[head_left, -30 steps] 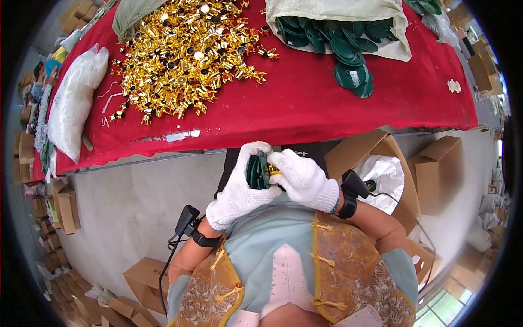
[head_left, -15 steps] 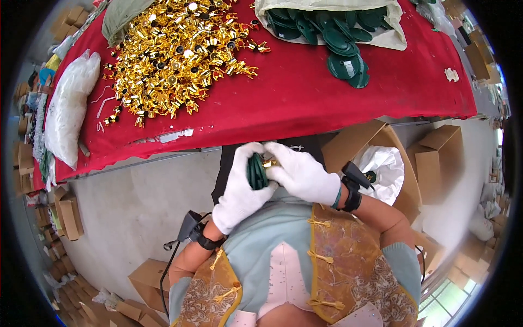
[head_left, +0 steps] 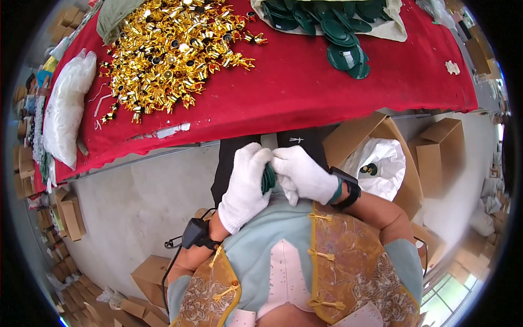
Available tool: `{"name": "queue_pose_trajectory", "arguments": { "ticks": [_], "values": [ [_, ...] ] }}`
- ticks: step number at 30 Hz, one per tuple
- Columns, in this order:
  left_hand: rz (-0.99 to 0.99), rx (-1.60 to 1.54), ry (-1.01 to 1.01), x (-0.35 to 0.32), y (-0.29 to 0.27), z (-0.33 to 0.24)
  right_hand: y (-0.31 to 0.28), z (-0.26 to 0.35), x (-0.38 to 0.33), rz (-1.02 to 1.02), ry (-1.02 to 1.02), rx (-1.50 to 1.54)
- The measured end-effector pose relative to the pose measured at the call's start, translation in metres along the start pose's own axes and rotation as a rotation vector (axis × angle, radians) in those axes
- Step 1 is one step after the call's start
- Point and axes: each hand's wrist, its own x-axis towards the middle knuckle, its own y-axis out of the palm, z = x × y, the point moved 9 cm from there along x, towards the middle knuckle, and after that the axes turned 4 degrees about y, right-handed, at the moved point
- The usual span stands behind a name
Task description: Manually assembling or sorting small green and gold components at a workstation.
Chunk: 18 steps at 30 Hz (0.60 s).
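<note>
In a white glove, my left hand (head_left: 246, 185) is closed around a small stack of dark green discs (head_left: 268, 179), held on edge above my lap. My right hand (head_left: 308, 174), gloved as well, meets it at the fingertips on the right of the stack. The right fingers are bent and pressed together; whatever they pinch is hidden behind the glove. Past the hands, on the red-covered table (head_left: 305, 92), lies a wide heap of shiny gold pieces (head_left: 169, 60) with black parts. More green discs (head_left: 343, 54) spill from a pale sack at the table's far right.
A clear plastic bag of white material (head_left: 68, 109) rests at the table's left end. To my right stands an open cardboard box (head_left: 357, 133) with a white bag (head_left: 389, 169) inside, holding a green and gold piece (head_left: 369, 169). Another carton (head_left: 438, 155) stands beyond it.
The gold piece between my hands is no longer visible. My right hand has turned and its fingers have curled in. The green stack shows less, more covered by the gloves.
</note>
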Motion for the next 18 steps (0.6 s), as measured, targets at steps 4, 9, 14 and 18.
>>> {"name": "queue_pose_trajectory", "arguments": {
  "ticks": [4,9,14,18],
  "values": [
    [0.017,0.010,0.014,-0.001,0.004,0.006,-0.014,-0.015,0.011,-0.006,0.160,-0.169],
    [-0.079,-0.480,-0.368,-0.021,0.006,0.048,0.017,0.047,-0.030,-0.244,-0.912,-1.108],
    [-0.004,-0.719,-0.472,-0.030,0.016,0.047,0.020,0.029,-0.027,-0.269,-0.874,-1.144],
    [-0.056,-0.466,-0.345,-0.026,0.010,0.035,0.019,0.031,-0.027,-0.317,-0.915,-0.956]
  ]
}}
